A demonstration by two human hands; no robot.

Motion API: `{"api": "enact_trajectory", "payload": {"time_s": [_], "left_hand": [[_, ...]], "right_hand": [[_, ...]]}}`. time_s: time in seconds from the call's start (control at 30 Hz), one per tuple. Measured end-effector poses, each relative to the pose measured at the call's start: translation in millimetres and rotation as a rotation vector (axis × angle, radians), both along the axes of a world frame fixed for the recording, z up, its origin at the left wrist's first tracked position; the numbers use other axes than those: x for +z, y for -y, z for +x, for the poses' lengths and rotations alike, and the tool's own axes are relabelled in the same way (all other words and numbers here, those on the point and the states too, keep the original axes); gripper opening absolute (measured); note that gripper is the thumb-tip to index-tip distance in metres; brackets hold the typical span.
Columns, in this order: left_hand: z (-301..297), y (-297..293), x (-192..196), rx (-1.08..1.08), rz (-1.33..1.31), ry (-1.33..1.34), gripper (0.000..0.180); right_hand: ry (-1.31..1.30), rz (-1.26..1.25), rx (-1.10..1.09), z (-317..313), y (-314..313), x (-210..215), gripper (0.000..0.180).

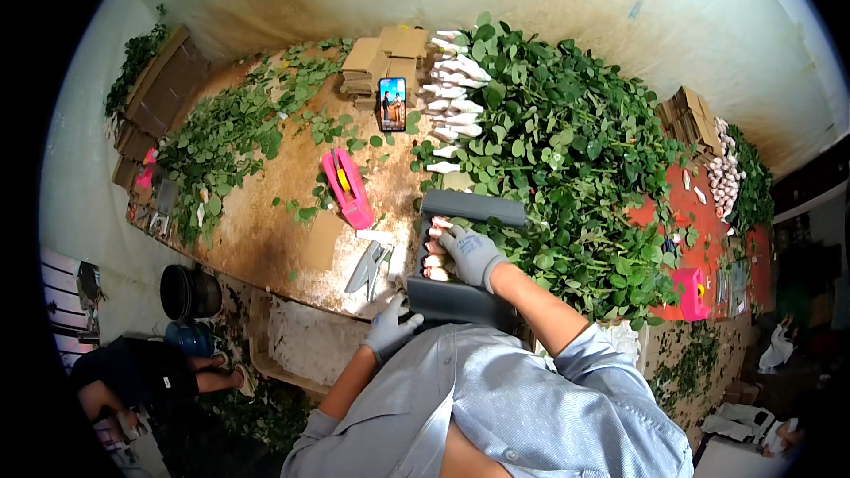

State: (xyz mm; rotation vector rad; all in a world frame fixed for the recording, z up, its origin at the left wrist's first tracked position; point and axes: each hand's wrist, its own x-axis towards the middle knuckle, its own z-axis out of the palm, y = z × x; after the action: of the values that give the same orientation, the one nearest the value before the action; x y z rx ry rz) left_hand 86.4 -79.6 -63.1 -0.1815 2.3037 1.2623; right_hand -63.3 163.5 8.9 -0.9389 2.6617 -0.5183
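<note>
A dark grey open-topped box (469, 205) with raised side walls lies at the table's front edge, right before me. Several pale pink flower buds (436, 260) lie in a row at its left end. My right hand (475, 255), in a grey-white glove, reaches into the box from the right, its fingers closed on a bud at the far end of that row. My left hand (390, 329), gloved alike, is beside the box's near left corner, fingers apart and holding nothing visible. Just beyond it lies a grey stapler-like tool (367, 267).
A pink tape dispenser (347, 188), a cardboard piece (321, 241), a propped phone (392, 104) and stacked cardboard (403, 42) occupy the table. Leafy stems (567, 159) with white-wrapped heads (456, 80) pile up at right. Loose leaves (221, 137) cover the left. Another person's legs (217, 379) show lower left.
</note>
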Motion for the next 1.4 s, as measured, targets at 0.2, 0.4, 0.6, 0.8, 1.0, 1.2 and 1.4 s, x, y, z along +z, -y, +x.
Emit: {"api": "enact_trajectory", "payload": {"time_s": [0.2, 0.4, 0.6, 0.8, 1.0, 1.2, 1.4], "left_hand": [[15, -5, 19, 0.131, 0.026, -0.241, 0.067], [2, -17, 118, 0.382, 0.551, -0.331, 0.058], [-22, -33, 133, 0.208, 0.481, -0.654, 0.052], [-104, -41, 92, -0.395, 0.114, -0.848, 0.039], [-138, -52, 70, -0.766, -0.354, -0.414, 0.045], [-140, -54, 53, -0.838, -0.407, -0.394, 0.041], [-149, -40, 27, -0.743, -0.124, -0.448, 0.027]], "right_hand": [[-0.038, -0.251, -0.153, 40, -23, 36, 0.040], [0.168, -0.508, 0.080, 80, -44, 103, 0.070], [-0.391, 0.143, 0.017, 53, -22, 114, 0.023], [-0.468, 0.261, -0.199, -30, -18, 64, 0.019], [-0.450, 0.389, -0.259, -31, -7, 43, 0.021], [-0.660, 0.026, -0.007, 1, 12, 25, 0.042], [-0.428, 0.220, -0.126, -1, 17, -18, 0.039]]}}
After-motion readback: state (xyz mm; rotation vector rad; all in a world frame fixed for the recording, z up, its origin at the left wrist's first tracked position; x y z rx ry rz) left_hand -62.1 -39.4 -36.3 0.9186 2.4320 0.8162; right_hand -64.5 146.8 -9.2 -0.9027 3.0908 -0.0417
